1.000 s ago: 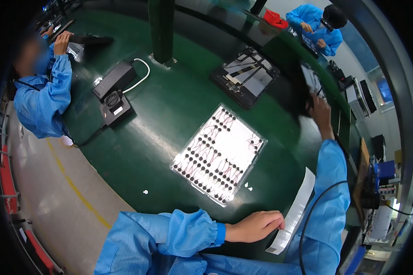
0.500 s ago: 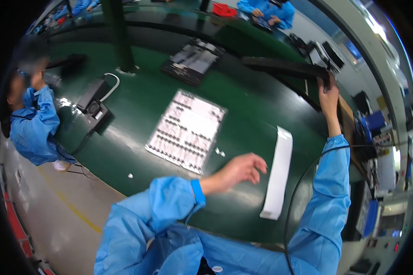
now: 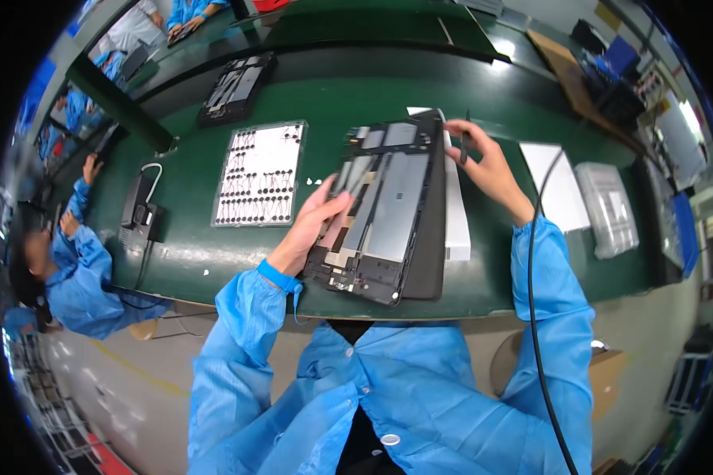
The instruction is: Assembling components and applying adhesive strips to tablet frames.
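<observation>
An opened tablet (image 3: 388, 206), its grey battery plates and inner boards bare, is tilted in front of me near the table's front edge. My left hand (image 3: 313, 226) grips its left side, thumb over the inner face. Behind its right side shows a dark flat panel (image 3: 430, 245); whether the two are joined I cannot tell. Close to the upper right corner, my right hand (image 3: 487, 162) pinches a slim dark tool (image 3: 465, 142), its exact kind unclear. Partly hidden under the tablet lies a white strip (image 3: 458, 237).
Left of the tablet is a clear tray (image 3: 273, 154) with rows of small black wired parts. Another opened tablet (image 3: 234, 87) lies farther back. A black power adapter (image 3: 139, 202), white sheet (image 3: 558, 198) and plastic-wrapped pack (image 3: 608, 210) flank me. A cable (image 3: 533, 317) crosses my right sleeve. A co-worker (image 3: 71, 253) sits left.
My right hand has come back from the far right, where it gripped a long dark object. The tablet is now before me, and my left hand, empty earlier, holds it. The view has turned.
</observation>
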Tool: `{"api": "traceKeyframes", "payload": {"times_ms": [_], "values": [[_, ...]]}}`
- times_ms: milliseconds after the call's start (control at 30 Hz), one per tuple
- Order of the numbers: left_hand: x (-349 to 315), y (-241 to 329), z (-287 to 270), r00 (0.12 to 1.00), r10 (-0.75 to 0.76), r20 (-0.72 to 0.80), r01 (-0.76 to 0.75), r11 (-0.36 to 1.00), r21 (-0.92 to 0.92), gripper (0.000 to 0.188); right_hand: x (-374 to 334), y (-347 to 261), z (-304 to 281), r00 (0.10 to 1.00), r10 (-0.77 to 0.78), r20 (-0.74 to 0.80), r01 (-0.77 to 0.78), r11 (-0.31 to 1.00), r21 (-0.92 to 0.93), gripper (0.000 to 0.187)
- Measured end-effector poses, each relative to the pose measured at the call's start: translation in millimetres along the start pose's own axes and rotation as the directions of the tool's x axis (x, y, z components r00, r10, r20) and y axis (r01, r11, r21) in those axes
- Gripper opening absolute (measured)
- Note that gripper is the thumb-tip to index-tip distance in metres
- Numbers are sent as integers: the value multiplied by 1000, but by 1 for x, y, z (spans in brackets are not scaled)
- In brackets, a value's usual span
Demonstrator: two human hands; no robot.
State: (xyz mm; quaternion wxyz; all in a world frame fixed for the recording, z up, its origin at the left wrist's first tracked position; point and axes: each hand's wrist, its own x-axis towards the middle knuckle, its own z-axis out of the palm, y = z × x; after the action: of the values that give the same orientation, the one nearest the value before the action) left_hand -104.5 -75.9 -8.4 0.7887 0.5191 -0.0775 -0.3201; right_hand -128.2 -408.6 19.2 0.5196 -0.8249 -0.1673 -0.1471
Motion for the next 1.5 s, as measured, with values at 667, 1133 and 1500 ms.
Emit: {"api": "traceKeyframes", "payload": {"times_ms": [667,1133,1500], "values": [[13,14,60,671,481,564,-562,-165,810,48,-59,32,-25,939,-224,-261,116,921,-371,33],[18,-26,117,616,-178,767,-775,-310,551,41,-134,-25,-25,870,493,-1,-475,839,265,13],[18,-29,117,602,-146,785,-782,-310,542,40,-133,-25,-26,855,518,-14,-487,813,317,15]]}}
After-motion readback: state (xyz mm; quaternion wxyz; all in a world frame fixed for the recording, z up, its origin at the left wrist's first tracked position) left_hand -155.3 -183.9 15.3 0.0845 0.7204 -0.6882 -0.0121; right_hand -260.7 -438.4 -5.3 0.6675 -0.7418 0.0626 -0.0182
